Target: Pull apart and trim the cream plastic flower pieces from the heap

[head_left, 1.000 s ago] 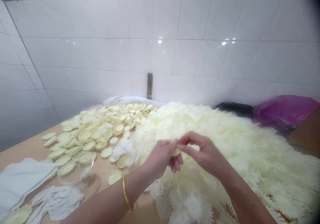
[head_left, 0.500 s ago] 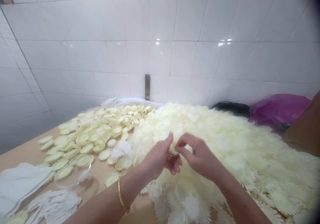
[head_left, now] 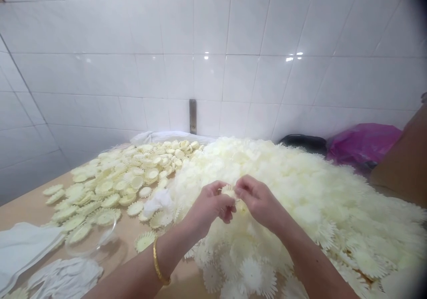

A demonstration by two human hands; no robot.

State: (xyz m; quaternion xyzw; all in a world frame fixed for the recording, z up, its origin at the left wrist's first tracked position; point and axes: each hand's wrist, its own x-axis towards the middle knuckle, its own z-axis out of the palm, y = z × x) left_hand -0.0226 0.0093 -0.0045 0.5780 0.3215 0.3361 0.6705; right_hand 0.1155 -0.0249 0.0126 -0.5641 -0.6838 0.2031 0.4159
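Note:
A small pale-yellow disc with a toothed, fringed edge is between my hands, above the middle of the table. My left hand is closed on it, thumb against its near side and fingers curled beneath. From the other side my right hand pinches the disc's right edge between thumb and fingertips. Under and behind both hands spreads a large heap of flat, pale discs with fringed edges. To the left lie many discs with their fringes bent up into shallow cups.
A clear round plastic container, crumpled white cloth and a folded white sheet lie at the left. White tissue rests among the cups. Behind the heap are a black object and a purple plastic bag, beside a person's limb.
The view has shifted slightly to the right. My left thumb, upright before, now bends over the disc, which shows more of its fringe. My right hand stays pinched at its edge.

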